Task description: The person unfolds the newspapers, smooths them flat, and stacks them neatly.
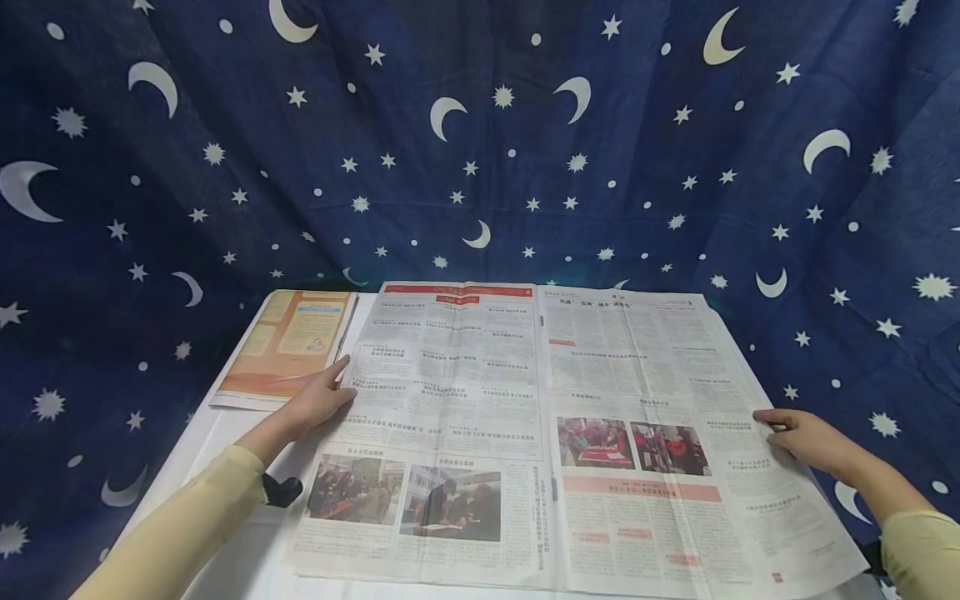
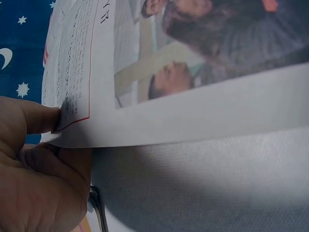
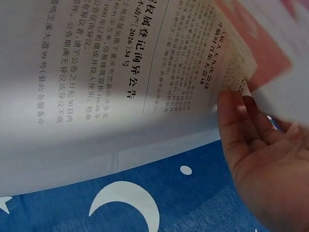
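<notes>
A newspaper point(image 1: 480, 400) lies spread wide in the head view, with printed columns, photos and a red banner along its far left edge. At its left margin, my left hand point(image 1: 318, 400) pinches the paper's edge. The left wrist view shows the thumb point(image 2: 41, 118) over the sheet and the fingers curled beneath it. My right hand point(image 1: 817, 442) grips the right margin about halfway along. Seen from the right wrist, that hand point(image 3: 270, 154) has its fingers at the page edge, where a sheet point(image 3: 116, 96) bends up and shows its printed underside.
An orange-covered booklet or folded paper point(image 1: 288, 346) lies left of the newspaper, just beyond the left forearm. Both rest on a white-topped table point(image 1: 247, 533). A dark blue curtain point(image 1: 480, 142) with moons and stars hangs behind and around the table.
</notes>
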Tool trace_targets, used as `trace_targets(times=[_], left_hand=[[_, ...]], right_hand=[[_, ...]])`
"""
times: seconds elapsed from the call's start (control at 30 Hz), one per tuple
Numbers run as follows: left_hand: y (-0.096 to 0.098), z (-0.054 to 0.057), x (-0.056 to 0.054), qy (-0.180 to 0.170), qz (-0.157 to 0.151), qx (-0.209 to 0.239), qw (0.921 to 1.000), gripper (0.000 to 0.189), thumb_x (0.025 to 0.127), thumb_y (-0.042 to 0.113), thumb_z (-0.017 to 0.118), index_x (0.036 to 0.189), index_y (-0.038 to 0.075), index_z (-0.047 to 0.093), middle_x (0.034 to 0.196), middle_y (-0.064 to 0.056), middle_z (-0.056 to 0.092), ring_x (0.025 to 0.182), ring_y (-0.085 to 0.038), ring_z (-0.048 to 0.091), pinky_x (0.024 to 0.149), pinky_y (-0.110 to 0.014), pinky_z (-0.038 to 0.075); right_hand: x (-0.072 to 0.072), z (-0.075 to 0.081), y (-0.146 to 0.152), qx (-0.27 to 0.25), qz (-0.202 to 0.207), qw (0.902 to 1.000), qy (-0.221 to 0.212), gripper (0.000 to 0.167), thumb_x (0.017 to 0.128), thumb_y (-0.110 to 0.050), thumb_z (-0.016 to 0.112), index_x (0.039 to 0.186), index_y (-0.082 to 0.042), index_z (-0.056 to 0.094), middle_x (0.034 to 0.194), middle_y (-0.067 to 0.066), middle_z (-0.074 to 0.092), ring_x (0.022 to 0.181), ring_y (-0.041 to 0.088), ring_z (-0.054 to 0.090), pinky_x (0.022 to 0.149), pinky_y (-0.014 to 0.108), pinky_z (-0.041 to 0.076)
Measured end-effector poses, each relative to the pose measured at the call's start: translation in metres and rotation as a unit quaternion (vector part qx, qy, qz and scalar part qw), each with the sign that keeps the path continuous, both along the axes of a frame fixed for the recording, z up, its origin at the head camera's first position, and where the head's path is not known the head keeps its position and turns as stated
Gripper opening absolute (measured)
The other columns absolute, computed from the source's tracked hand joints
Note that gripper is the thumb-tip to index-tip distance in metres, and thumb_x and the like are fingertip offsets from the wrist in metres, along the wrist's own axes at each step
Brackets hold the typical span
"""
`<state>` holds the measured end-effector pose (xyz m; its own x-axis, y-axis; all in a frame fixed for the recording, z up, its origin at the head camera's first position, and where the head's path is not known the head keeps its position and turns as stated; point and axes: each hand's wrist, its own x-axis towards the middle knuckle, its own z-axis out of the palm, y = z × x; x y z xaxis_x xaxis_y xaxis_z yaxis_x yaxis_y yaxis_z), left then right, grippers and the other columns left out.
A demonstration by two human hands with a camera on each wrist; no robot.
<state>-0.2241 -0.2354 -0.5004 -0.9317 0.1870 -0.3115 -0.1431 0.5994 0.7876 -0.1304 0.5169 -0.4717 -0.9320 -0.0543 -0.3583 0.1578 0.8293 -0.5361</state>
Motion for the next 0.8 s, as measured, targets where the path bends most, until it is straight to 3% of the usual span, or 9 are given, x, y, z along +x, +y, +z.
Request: trace_targets(times=[0.2, 0.4, 0.6, 0.7, 0.8], left_hand=[[0.005, 0.001, -0.003, 0.023, -0.01, -0.057, 0.998, 0.076, 0.106, 0.019, 0.053, 0.165, 0.008, 0.007, 0.158, -0.032, 0.031, 0.137, -0.047, 0.046, 0.114, -0.06, 0.035], [0.009, 0.003, -0.006, 0.051, -0.023, -0.117, 0.9915, 0.076, 0.105, 0.02, 0.056, 0.164, 0.002, 0.012, 0.161, -0.032, 0.026, 0.142, -0.052, 0.036, 0.114, -0.06, 0.034], [0.007, 0.003, -0.002, 0.069, -0.023, -0.16, 0.9845, 0.078, 0.103, 0.021, 0.06, 0.162, -0.001, 0.015, 0.155, -0.033, 0.036, 0.139, -0.05, 0.042, 0.112, -0.058, 0.037], [0.004, 0.005, 0.001, 0.082, -0.023, -0.187, 0.9786, 0.081, 0.102, 0.021, 0.063, 0.162, -0.003, 0.015, 0.142, -0.033, 0.051, 0.128, -0.046, 0.055, 0.106, -0.057, 0.045], [0.0, 0.009, 0.005, 0.099, -0.022, -0.205, 0.9735, 0.084, 0.098, 0.018, 0.068, 0.161, -0.004, 0.017, 0.121, -0.027, 0.065, 0.101, -0.034, 0.067, 0.086, -0.047, 0.055]], right_hand=[[0.004, -0.01, 0.001, 0.057, 0.032, 0.9966, 0.05, 0.06, 0.086, 0.003, 0.063, 0.137, 0.026, 0.041, 0.125, 0.045, 0.051, 0.1, 0.043, 0.059, 0.083, 0.063, 0.051], [0.01, -0.018, 0.0, 0.063, 0.037, 0.9939, 0.082, 0.06, 0.081, 0.007, 0.066, 0.131, 0.03, 0.042, 0.125, 0.045, 0.043, 0.097, 0.048, 0.058, 0.077, 0.059, 0.055], [0.01, -0.02, -0.004, 0.089, 0.042, 0.9914, 0.087, 0.06, 0.081, 0.007, 0.066, 0.131, 0.029, 0.042, 0.126, 0.045, 0.038, 0.102, 0.055, 0.054, 0.08, 0.064, 0.052], [0.007, -0.018, -0.006, 0.107, 0.05, 0.9897, 0.082, 0.059, 0.082, 0.007, 0.066, 0.132, 0.028, 0.043, 0.126, 0.045, 0.039, 0.108, 0.059, 0.051, 0.085, 0.069, 0.048], [0.004, -0.013, -0.007, 0.13, 0.058, 0.9866, 0.081, 0.055, 0.085, 0.004, 0.067, 0.131, 0.026, 0.046, 0.125, 0.045, 0.04, 0.109, 0.061, 0.05, 0.085, 0.07, 0.047]])
